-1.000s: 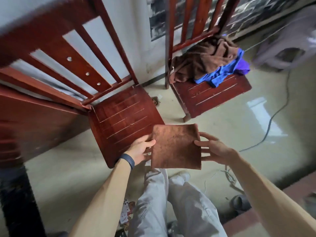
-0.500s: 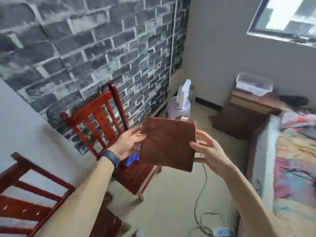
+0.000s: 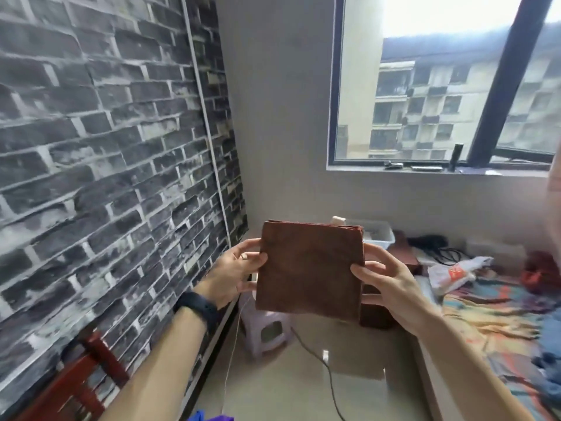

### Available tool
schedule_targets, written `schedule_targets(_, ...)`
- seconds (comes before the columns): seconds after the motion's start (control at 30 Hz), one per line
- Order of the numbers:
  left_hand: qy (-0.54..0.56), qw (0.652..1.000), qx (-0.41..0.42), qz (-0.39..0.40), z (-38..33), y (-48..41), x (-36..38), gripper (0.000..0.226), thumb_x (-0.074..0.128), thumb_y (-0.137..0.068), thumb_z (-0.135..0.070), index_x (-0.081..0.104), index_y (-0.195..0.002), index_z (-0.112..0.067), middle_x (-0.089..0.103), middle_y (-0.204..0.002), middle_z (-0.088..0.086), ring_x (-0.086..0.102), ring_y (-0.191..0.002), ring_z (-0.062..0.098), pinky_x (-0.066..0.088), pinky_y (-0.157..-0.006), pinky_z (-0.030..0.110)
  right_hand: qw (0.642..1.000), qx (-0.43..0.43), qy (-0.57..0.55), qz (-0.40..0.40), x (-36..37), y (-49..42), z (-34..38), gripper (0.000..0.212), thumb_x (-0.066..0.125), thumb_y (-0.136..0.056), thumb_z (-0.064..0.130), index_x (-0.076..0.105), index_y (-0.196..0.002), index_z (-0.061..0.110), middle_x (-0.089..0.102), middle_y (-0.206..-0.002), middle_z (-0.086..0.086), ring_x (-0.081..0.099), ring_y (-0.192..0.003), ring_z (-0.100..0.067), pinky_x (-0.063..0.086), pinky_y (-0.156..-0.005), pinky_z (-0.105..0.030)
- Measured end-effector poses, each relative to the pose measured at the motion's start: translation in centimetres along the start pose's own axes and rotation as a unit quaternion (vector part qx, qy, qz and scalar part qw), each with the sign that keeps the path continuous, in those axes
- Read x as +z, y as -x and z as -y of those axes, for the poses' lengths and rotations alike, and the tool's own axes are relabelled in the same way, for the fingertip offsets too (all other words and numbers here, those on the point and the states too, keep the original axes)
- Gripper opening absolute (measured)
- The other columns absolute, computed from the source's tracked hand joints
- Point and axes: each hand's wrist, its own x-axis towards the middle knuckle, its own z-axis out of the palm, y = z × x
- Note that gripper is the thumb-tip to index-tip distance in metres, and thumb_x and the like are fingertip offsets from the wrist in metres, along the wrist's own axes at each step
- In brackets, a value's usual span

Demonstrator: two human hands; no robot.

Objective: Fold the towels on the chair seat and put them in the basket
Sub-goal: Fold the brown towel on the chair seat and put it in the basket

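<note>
Swinging up and to the right since a second ago, the view has left the chair seats behind. Only a corner of a red chair point(image 3: 82, 375) shows at lower left, and the window point(image 3: 425, 86) fills the upper right. At mid-frame the brown towel point(image 3: 309, 268) stays a neat folded square, held in the air. The left hand point(image 3: 239, 275) pinches its left edge and the right hand point(image 3: 391, 287) its right edge, the fingers of both grasping cloth. Folding looks finished. A white plastic bin point(image 3: 379, 235) just behind the towel's top right corner may be the basket, though I cannot tell.
</note>
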Motion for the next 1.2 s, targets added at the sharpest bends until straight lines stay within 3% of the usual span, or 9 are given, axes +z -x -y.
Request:
schedule_targets(0.13, -0.014, 0.999, 0.006, 0.051, -1.6, -7.9, 1.6, 0.041, 0.071, -0.084, -0.015, 0.062, -0.124, -0.014, 0.067, -0.116, 0.018, 0.065, -0.103, 0.034, 0.053, -0.087, 0.060, 0.998, -0.023, -0.006, -0.063, -2.8, -5.1, 0.7, 0.041, 0.068, -0.087, 0.011, 0.065, -0.126, 0.026, 0.072, -0.109, -0.016, 0.072, -0.098, -0.028, 0.062, -0.070, -0.048)
schedule_targets(0.33, -0.017, 0.995, 0.001, 0.098, -2.5, -18.1, 5.8, 0.029, 0.063, -0.091, -0.007, 0.062, -0.121, -0.010, 0.069, -0.099, 0.010, 0.070, -0.080, 0.020, 0.057, -0.060, 0.036, 0.993, -0.029, 0.005, -0.113, -8.0, -11.5, 1.0, 0.035, 0.065, -0.092, 0.009, 0.065, -0.123, 0.023, 0.073, -0.108, -0.017, 0.073, -0.095, -0.028, 0.061, -0.068, -0.045)
schedule_targets(0.43, -0.013, 0.993, -0.008, 0.118, -2.5, -23.4, 8.0, 0.028, 0.064, -0.091, -0.006, 0.063, -0.118, -0.011, 0.070, -0.095, 0.009, 0.070, -0.086, 0.021, 0.058, -0.061, 0.038, 0.991, -0.034, 0.013, -0.132, -11.0, -15.2, 1.2, 0.031, 0.064, -0.093, 0.007, 0.067, -0.118, 0.025, 0.075, -0.101, -0.012, 0.075, -0.085, -0.024, 0.060, -0.061, -0.037)
schedule_targets(0.57, -0.031, 0.990, -0.008, 0.134, -2.7, -30.8, 10.8, 0.030, 0.067, -0.089, -0.009, 0.063, -0.119, -0.012, 0.070, -0.096, 0.009, 0.070, -0.089, 0.020, 0.059, -0.068, 0.043, 0.987, -0.049, 0.024, -0.150, -15.8, -21.0, 1.0, 0.031, 0.065, -0.091, 0.005, 0.068, -0.116, 0.022, 0.075, -0.099, -0.013, 0.075, -0.083, -0.024, 0.060, -0.058, -0.039)
schedule_targets(0.67, -0.037, 0.991, 0.004, 0.131, -3.0, -37.8, 13.9, 0.029, 0.066, -0.089, -0.009, 0.064, -0.118, -0.012, 0.070, -0.095, 0.010, 0.070, -0.089, 0.021, 0.059, -0.070, 0.044, 0.986, -0.058, 0.023, -0.155, -20.5, -26.7, 0.9, 0.032, 0.068, -0.088, 0.007, 0.069, -0.116, 0.022, 0.076, -0.098, -0.013, 0.075, -0.083, -0.023, 0.062, -0.067, -0.045)
schedule_targets(0.73, -0.042, 0.991, 0.012, 0.123, -3.5, -42.2, 16.0, 0.029, 0.067, -0.089, -0.010, 0.064, -0.118, -0.013, 0.070, -0.096, 0.010, 0.070, -0.092, 0.023, 0.059, -0.074, 0.047, 0.986, -0.061, 0.030, -0.152, -23.5, -30.8, 1.3, 0.037, 0.071, -0.083, 0.011, 0.069, -0.118, 0.022, 0.076, -0.098, -0.014, 0.074, -0.084, -0.023, 0.062, -0.076, -0.041)
schedule_targets(0.87, -0.038, 0.994, 0.008, 0.101, -3.3, -50.1, 19.8, 0.027, 0.065, -0.091, -0.009, 0.064, -0.119, -0.012, 0.069, -0.097, 0.011, 0.071, -0.091, 0.023, 0.060, -0.076, 0.047, 0.988, -0.044, 0.013, -0.148, -28.9, -38.1, 2.1, 0.045, 0.074, -0.075, 0.020, 0.068, -0.119, 0.021, 0.075, -0.099, -0.016, 0.074, -0.083, -0.025, 0.059, -0.067, -0.037)
schedule_targets(1.07, -0.043, 0.995, -0.027, 0.090, -0.6, -61.4, 22.4, 0.030, 0.067, -0.091, -0.018, 0.063, -0.120, -0.018, 0.072, -0.101, 0.009, 0.071, -0.093, 0.020, 0.059, -0.076, 0.041, 0.990, -0.013, 0.021, -0.140, -35.7, -48.5, 0.0, 0.031, 0.066, -0.091, 0.010, 0.066, -0.121, 0.020, 0.075, -0.097, -0.015, 0.074, -0.085, -0.025, 0.059, -0.061, -0.037)
schedule_targets(1.2, -0.043, 0.993, -0.075, 0.082, 3.0, -69.1, 23.1, 0.024, 0.063, -0.094, -0.015, 0.063, -0.118, -0.017, 0.071, -0.099, 0.006, 0.069, -0.090, 0.016, 0.059, -0.071, 0.037, 0.990, 0.043, 0.018, -0.134, -39.1, -55.7, -3.9, 0.040, 0.074, -0.085, 0.028, 0.065, -0.123, 0.021, 0.075, -0.101, -0.014, 0.074, -0.088, -0.028, 0.058, -0.062, -0.037)
